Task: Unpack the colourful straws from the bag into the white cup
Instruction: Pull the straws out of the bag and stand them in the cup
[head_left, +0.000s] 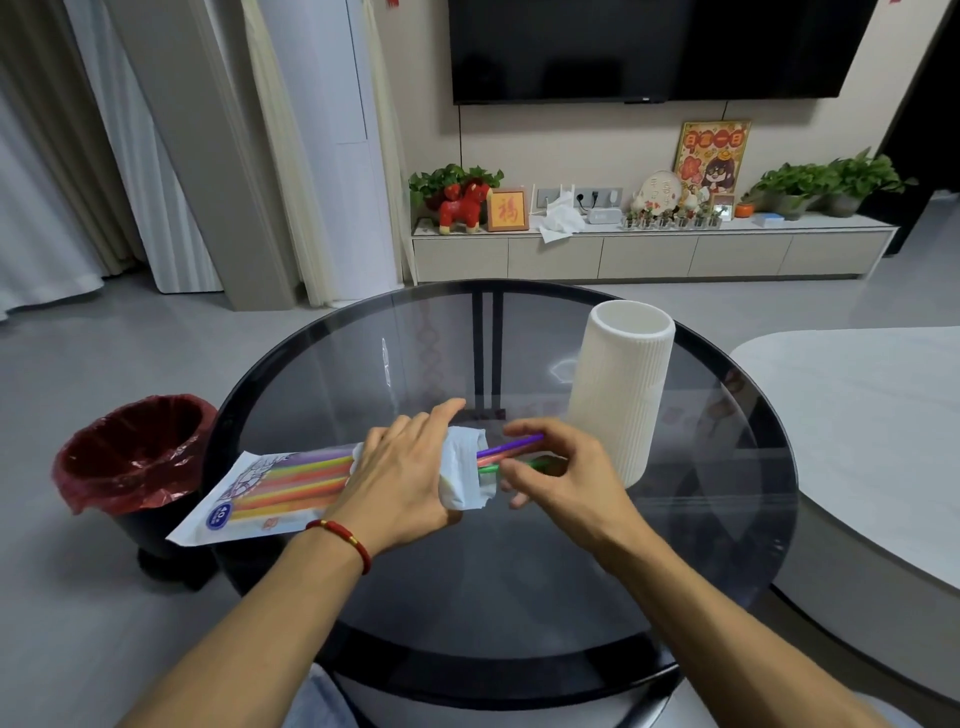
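A clear and white bag (270, 493) of colourful straws lies flat on the round dark glass table (519, 582), its sealed end over the left rim. My left hand (410, 473) grips the bag near its open right end. Several straw tips (511, 448), purple, pink and green, stick out of that opening. My right hand (561, 473) pinches these tips between thumb and fingers. The tall ribbed white cup (618, 395) stands upright just right of my right hand, its mouth open and nothing visible inside.
A black bin with a red liner (130, 457) stands on the floor left of the table. A pale oval table (857, 441) sits to the right. Beyond are a low TV cabinet (649, 249) with ornaments and plants.
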